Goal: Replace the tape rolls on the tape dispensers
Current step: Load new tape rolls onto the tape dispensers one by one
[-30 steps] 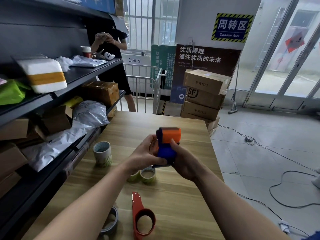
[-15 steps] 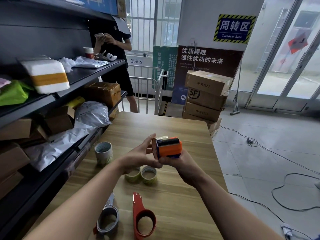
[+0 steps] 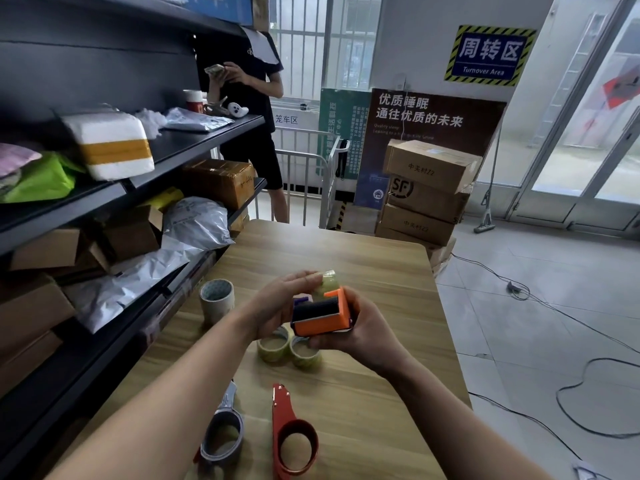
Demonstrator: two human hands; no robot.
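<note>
My right hand (image 3: 356, 332) grips an orange tape dispenser (image 3: 320, 315) with a black roller, held above the wooden table (image 3: 374, 271). My left hand (image 3: 280, 303) lies flat against the dispenser's left side, fingers straight, touching a yellowish clear tape roll (image 3: 327, 282) sitting at the dispenser's far end. Two clear tape rolls (image 3: 289, 351) lie on the table just below my hands. A red metal dispenser (image 3: 291, 434) and a grey metal dispenser (image 3: 221, 434) lie near the front edge. A white tape roll (image 3: 217, 299) stands upright at the left.
Dark shelves (image 3: 194, 143) full of parcels and bags run along the table's left side. A person (image 3: 246, 98) stands at the far end of the shelves. Stacked cardboard boxes (image 3: 426, 192) sit beyond the table. Cables (image 3: 519, 292) trail over the tiled floor at the right.
The dispenser has been turned in my hands, from its blue side facing me to its orange side and roller. My left hand has flattened against it, and the clear roll now shows at its far end.
</note>
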